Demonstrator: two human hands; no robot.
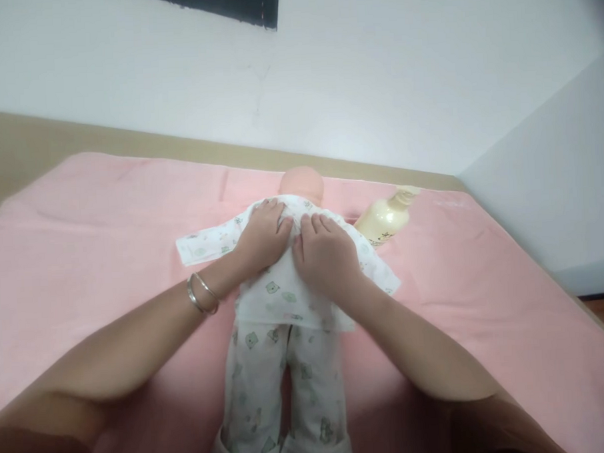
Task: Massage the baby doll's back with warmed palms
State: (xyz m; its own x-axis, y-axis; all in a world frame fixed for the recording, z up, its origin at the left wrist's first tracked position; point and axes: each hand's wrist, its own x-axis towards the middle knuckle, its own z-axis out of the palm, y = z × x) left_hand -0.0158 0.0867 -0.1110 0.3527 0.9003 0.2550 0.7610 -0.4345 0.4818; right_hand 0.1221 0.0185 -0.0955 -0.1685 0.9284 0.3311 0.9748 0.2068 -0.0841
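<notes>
A baby doll [303, 181] in a white shirt [290, 300] and matching trousers [256, 389] with small green prints lies stretched out in front of me, its round head at the far end and no face showing. My left hand [263, 236] rests flat on the upper left of the shirt, fingers extended; two silver bangles [201, 294] circle that wrist. Beside it, my right hand [328, 252] lies on the upper right of the shirt, fingers slightly bent, thumb toward the other hand. Neither hand grasps anything visible. The doll's sleeves spread out to both sides.
A cream pump bottle [386, 217] lies tilted next to the doll's right-hand sleeve. Under everything is a pink sheet [108, 262] on a wooden-edged surface [38, 134]. A white wall [176, 92] stands behind, with a dark panel [232, 4] at its top.
</notes>
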